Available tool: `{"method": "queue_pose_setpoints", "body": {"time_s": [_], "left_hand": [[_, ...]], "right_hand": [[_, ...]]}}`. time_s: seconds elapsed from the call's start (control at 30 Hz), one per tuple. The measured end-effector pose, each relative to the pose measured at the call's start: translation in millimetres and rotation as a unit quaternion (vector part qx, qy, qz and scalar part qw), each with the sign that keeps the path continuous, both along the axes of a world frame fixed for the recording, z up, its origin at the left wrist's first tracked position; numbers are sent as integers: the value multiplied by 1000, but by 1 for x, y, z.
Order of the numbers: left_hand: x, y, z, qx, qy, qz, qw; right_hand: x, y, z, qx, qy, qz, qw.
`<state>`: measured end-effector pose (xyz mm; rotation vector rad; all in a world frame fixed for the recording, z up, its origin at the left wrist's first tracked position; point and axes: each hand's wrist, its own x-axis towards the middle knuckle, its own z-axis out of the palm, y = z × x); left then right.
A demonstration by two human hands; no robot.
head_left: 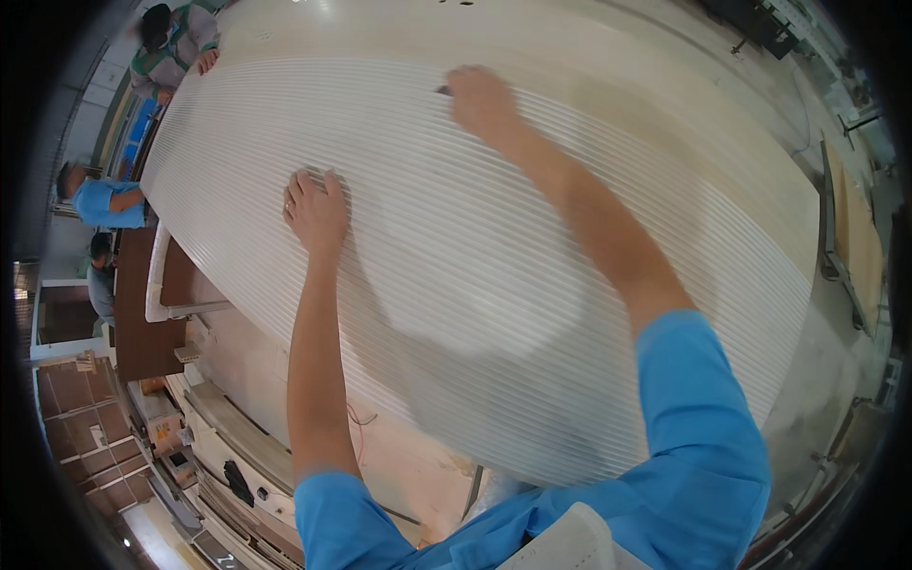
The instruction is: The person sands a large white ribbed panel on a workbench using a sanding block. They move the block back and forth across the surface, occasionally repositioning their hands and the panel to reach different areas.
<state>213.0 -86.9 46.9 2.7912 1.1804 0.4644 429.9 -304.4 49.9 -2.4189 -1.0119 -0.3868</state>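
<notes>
A large white ribbed panel (532,285) with many thin parallel grooves lies across a pale workbench (722,123). My left hand (316,211) rests flat on the panel near its left edge, fingers spread. My right hand (480,98) reaches far out over the panel and is closed around a small dark object (444,91); it is blurred, so I cannot tell what the object is. Both of my arms wear short blue sleeves.
Another person in a green and white top (176,43) has a hand on the panel's far left corner. Two people in blue (100,201) are at the left. Brown boards (142,332) and machine parts (237,456) lie below left. A wooden board (860,247) stands at right.
</notes>
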Motion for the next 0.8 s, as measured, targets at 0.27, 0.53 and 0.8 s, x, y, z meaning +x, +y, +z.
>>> {"method": "queue_pose_setpoints", "body": {"time_s": [0.27, 0.53, 0.8], "left_hand": [[5, 7, -8, 56, -64, -7, 996], [19, 8, 1, -51, -31, 6, 998], [22, 22, -24, 81, 54, -34, 995]], "right_hand": [[34, -63, -52, 58, 114, 46, 991], [-40, -396, -19, -67, -9, -114, 991], [26, -102, -49, 20, -6, -27, 999]]}}
